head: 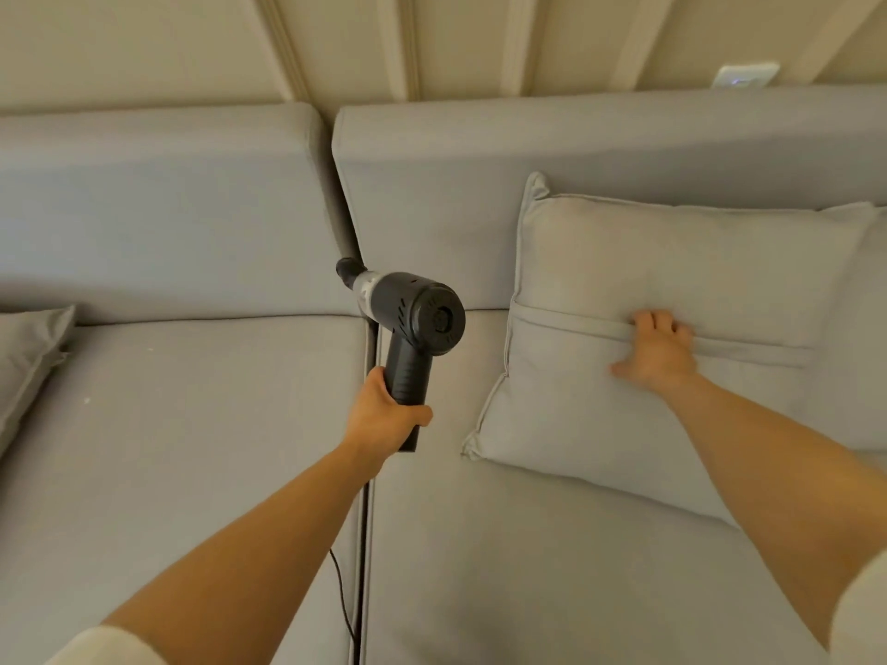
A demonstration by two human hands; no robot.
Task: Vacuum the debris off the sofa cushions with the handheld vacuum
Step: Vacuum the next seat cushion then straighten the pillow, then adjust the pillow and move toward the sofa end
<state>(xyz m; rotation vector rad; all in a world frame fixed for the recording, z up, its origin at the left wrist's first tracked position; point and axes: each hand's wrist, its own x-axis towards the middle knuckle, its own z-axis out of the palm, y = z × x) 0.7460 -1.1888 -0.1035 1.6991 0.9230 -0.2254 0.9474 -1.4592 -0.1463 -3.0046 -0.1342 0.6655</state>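
The left hand (pixel 384 415) grips the handheld vacuum (pixel 408 324) by its handle, nozzle aimed into the gap between the seat cushions (pixel 192 424). The right hand (pixel 657 352) presses, fingers spread, on a throw pillow (pixel 672 261). The gap seems in progress; next, the white specks (pixel 87 400) on the left cushion likely need passes.

Cream panelled wall (pixel 461 36), white wall socket (pixel 745 75), warm light
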